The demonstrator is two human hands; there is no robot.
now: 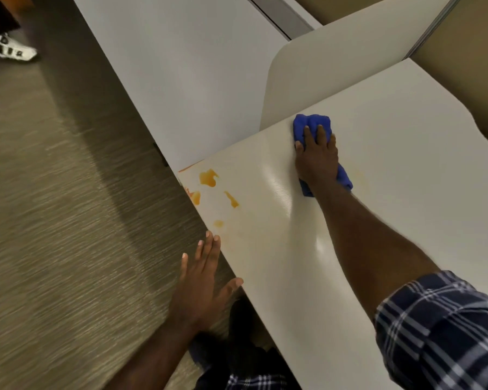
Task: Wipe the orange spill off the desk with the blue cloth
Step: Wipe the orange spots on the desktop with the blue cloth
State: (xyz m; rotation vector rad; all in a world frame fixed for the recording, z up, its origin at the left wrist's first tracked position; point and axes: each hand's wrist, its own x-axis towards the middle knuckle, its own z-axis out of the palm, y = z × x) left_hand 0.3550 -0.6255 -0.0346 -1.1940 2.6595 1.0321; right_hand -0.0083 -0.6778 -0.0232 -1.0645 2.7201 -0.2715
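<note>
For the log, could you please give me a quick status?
Right hand pressing blue cloth flat on desk. Left hand open, empty. Orange spill unwiped at corner. Nothing in the way.

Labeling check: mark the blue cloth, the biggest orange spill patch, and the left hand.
blue cloth (312, 122): head view, bunched end beyond the fingertips.
orange spill (208, 178): head view, middle of the largest patch near the desk corner.
left hand (200, 288): head view, back of the hand.

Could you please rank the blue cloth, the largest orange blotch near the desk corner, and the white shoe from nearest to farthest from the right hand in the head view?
1. blue cloth: directly under the right hand, pressed to the desk.
2. largest orange blotch: left of the hand, near the desk corner.
3. white shoe: far left, on the carpet.
</note>
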